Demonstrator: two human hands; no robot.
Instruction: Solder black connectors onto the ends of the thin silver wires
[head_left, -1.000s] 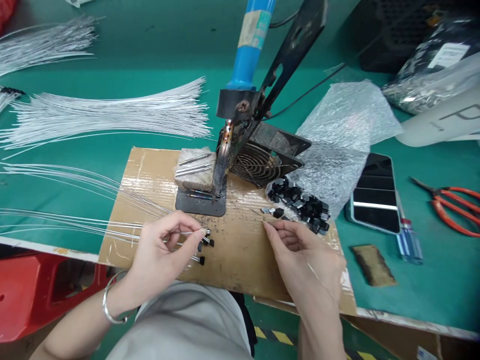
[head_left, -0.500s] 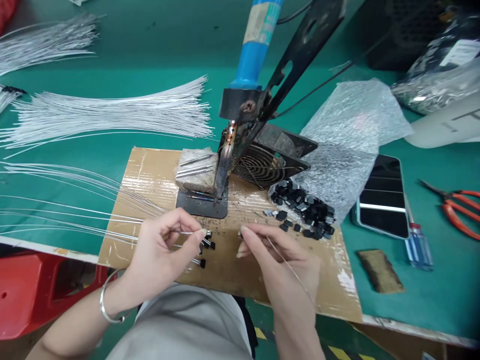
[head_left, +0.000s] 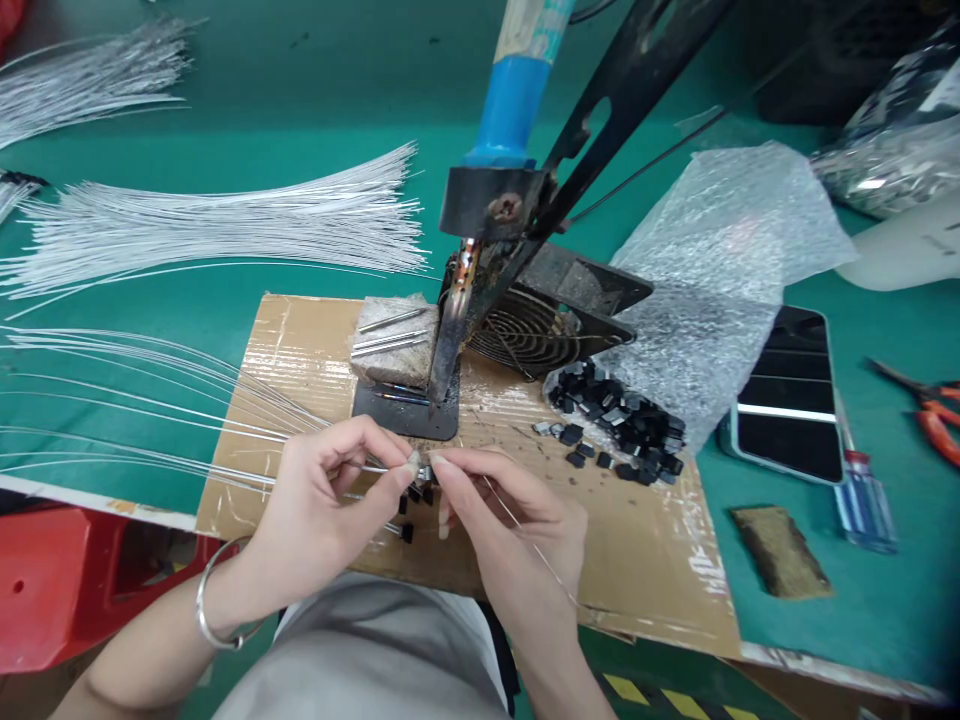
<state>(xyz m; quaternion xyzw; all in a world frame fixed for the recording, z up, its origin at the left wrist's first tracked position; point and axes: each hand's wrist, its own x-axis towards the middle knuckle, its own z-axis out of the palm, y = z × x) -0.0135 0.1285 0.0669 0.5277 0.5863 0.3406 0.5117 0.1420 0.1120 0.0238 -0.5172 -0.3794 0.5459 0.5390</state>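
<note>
Wires [head_left: 225, 470], thin and white, are fanning out leftward from the left hand [head_left: 330, 500], which is pinching their ends together at its fingertips. Meeting it, the right hand [head_left: 510, 520] is pressing a small black component [head_left: 424, 472] onto one wire tip, a strand of solder wire [head_left: 536, 545] trailing across its back. Just below the fingers, a few wires are already carrying black caps [head_left: 409, 515], so some are finished. Beyond, a pile of black components [head_left: 622, 425] is waiting on the cardboard board [head_left: 300, 350], near the clamped soldering iron [head_left: 454, 335].
</note>
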